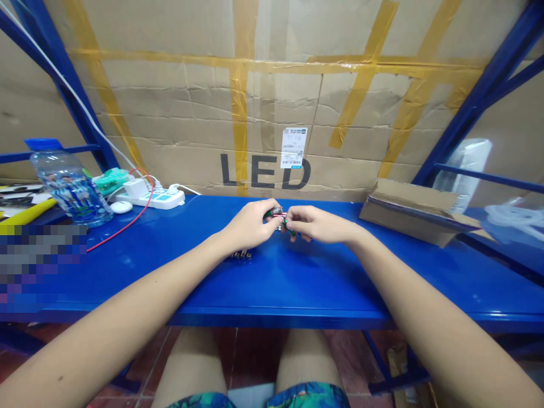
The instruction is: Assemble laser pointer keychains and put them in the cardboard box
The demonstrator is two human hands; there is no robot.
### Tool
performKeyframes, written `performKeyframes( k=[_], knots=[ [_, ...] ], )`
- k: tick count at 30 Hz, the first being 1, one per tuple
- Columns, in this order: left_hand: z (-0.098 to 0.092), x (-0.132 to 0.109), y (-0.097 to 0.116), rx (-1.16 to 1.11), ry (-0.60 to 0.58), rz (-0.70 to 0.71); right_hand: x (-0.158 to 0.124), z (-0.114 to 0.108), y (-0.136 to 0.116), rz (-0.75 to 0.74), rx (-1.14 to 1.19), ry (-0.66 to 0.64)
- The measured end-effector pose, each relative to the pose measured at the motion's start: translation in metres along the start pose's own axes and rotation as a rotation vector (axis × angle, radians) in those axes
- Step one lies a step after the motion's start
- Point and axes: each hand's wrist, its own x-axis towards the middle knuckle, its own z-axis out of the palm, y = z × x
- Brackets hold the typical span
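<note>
Over the middle of the blue table, my left hand is closed around a small green and silver piece, mostly hidden by the fingers. Close beside it on the right, my right hand pinches a thin green strip. Thin reddish and white lines run between the two hands, too small to name. Whether the two pieces are joined, I cannot tell. Partly under my left forearm lies a group of small dark and metallic parts on the tabletop.
A water bottle, a white power strip and a red cable are at the left. An opened cardboard box lies at the right. Behind stands a large taped carton marked LED, between blue metal posts.
</note>
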Motion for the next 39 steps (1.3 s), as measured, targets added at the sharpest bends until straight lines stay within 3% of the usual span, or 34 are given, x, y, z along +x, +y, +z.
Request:
performKeyframes(
  k=[4, 10, 15, 20, 28, 39],
  knots=[
    [0.000, 0.001, 0.002, -0.104, -0.008, 0.014, 0.002, 0.000, 0.004, -0.002, 0.370, -0.029],
    [0.000, 0.004, 0.000, -0.061, 0.091, 0.009, 0.013, 0.010, 0.014, 0.033, 0.840, 0.114],
    [0.002, 0.003, 0.000, -0.046, 0.118, 0.039, 0.018, 0.019, 0.009, 0.094, 0.971, 0.207],
    [0.007, 0.003, -0.005, -0.038, 0.121, 0.068, 0.018, 0.022, 0.006, 0.057, 0.701, 0.341],
    [0.008, 0.001, -0.006, -0.099, 0.080, -0.027, 0.016, 0.020, 0.016, -0.157, -0.161, 0.558],
    [0.010, -0.001, -0.004, 0.034, 0.023, -0.045, 0.013, 0.024, 0.013, -0.127, -0.641, 0.473]
  ],
)
